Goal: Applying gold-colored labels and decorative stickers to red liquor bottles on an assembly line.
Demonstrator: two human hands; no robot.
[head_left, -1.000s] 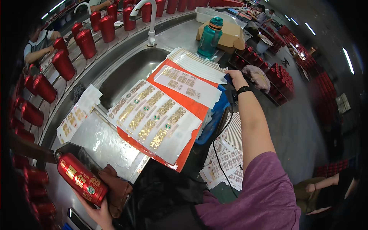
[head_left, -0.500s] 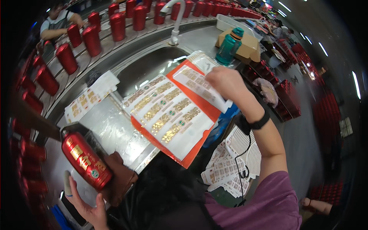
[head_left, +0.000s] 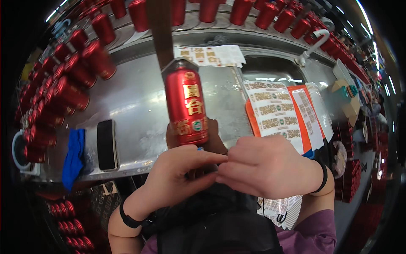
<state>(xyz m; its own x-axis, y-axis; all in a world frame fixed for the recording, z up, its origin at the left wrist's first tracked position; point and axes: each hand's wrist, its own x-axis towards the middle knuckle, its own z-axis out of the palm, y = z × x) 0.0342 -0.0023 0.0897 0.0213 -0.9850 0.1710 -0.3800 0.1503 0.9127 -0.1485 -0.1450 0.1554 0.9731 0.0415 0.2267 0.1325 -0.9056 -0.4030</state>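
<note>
My left hand and my right hand meet at the counter's near edge, fingertips pinched together. Anything between them is hidden or too small to make out. Just beyond my left hand, a red bottle with gold lettering and a round green mark leans back in a dark holder, its base by a brown cloth. Past my right hand, sheets of gold stickers lie on an orange folder.
On the metal counter are a black phone, a blue cloth and another sticker sheet. A sink with a white faucet is at the right. Red bottles line the conveyor behind and crowd the left.
My right hand has come from the sticker sheets to meet my left hand in front of the red bottle. My left hand's spread fingers have closed. The view has swung left.
</note>
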